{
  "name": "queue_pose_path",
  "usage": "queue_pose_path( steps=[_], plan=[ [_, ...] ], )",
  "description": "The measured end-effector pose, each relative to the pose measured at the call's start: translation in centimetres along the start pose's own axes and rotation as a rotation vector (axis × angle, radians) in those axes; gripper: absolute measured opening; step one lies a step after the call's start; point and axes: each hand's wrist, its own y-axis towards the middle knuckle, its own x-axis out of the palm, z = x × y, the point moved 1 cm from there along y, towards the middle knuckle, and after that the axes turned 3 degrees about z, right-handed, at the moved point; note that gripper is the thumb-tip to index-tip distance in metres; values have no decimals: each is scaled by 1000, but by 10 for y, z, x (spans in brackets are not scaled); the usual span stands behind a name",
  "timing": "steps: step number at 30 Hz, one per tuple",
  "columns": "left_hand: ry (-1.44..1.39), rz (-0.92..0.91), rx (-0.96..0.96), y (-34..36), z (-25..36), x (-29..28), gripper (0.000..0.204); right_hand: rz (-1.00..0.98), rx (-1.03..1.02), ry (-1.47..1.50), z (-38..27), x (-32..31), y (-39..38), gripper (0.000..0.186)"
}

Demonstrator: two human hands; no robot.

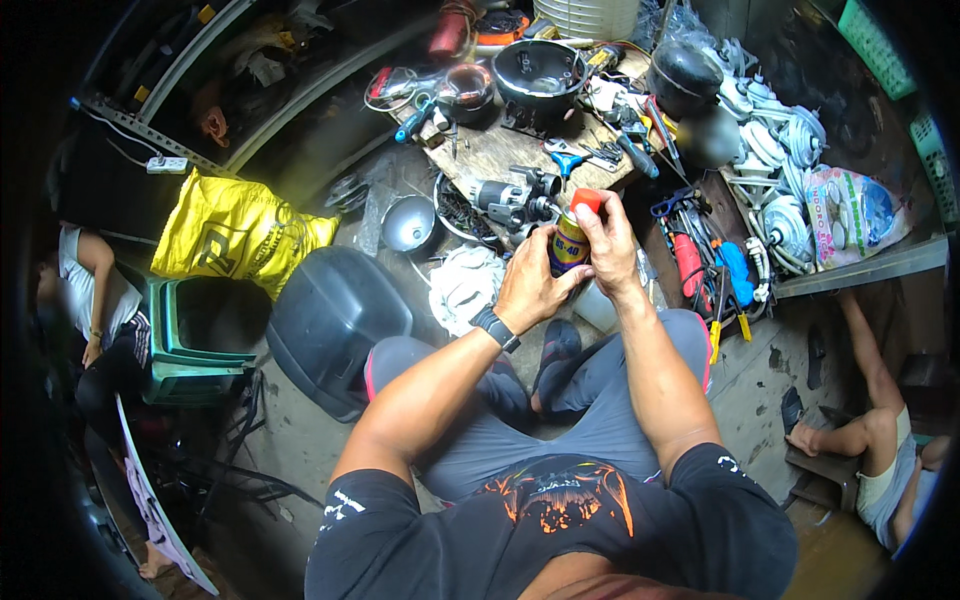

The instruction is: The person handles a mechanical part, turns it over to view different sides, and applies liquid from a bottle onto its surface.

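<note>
A small spray can (568, 246) with a blue and yellow label is held upright or slightly tilted between both my hands, in front of the low workbench. My left hand (533, 282) wraps the can's left side and lower part. My right hand (612, 245) closes round its upper right, with fingers at the red cap (586, 200). Just beyond the can, a grey electric motor (508, 203) lies at the bench's near edge. A blue-handled tool (567, 162) rests behind it. The can's underside is hidden by my hands.
The wooden bench (470, 165) carries a black bowl (540, 78) and loose tools. At right are a tool box with a red tool (690, 268) and piled white fan parts (785, 150). A black plastic case (340, 325) and white cloth (467, 290) lie left. Two people sit nearby.
</note>
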Motion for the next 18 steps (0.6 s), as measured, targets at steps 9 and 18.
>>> queue_pose_path(
  steps=[9, 18],
  plan=[
    [-47, -83, 129, -1, -15, 0, 71, -162, -423, -723, -69, -16, 8, 51],
    [-178, -80, 42, -7, -6, -20, 74, -277, -434, -782, -74, -5, 89, 31]
  ],
)
